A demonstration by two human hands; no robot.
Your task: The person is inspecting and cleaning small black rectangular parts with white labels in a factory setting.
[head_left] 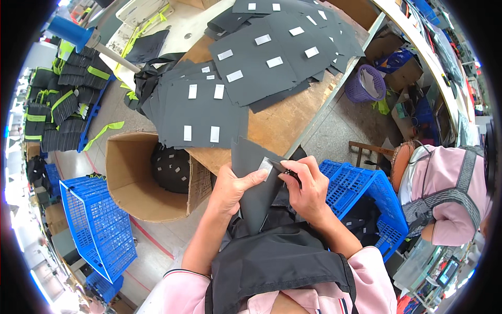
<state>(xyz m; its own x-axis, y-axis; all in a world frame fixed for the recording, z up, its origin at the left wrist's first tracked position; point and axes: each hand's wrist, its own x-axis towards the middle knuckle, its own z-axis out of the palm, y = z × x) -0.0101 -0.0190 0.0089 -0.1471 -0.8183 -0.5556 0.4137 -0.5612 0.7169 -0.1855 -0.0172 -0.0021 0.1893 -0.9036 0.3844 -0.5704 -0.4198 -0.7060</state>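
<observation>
A dark grey flat panel (pixel 255 196) hangs tilted in front of my apron, just off the near corner of the table. My left hand (pixel 229 189) grips its left side, the thumb pressed beside a white rectangular patch (pixel 266 167) on its face. At the panel's upper right edge, my right hand (pixel 307 187) is closed in a pinch. Something small and dark shows between those fingers, too little to tell its kind. Similar grey panels with white patches lie in a near pile (pixel 203 112) and a larger overlapping pile (pixel 256 57) on the wooden tabletop (pixel 272 125).
An open cardboard box (pixel 125 172) with dark patched pieces stands left of the table corner. Blue crates (pixel 99 225) sit at left and another blue crate (pixel 384 193) at right. A purple basket (pixel 364 83) is beyond the table's right edge. Another person (pixel 444 191) sits at right.
</observation>
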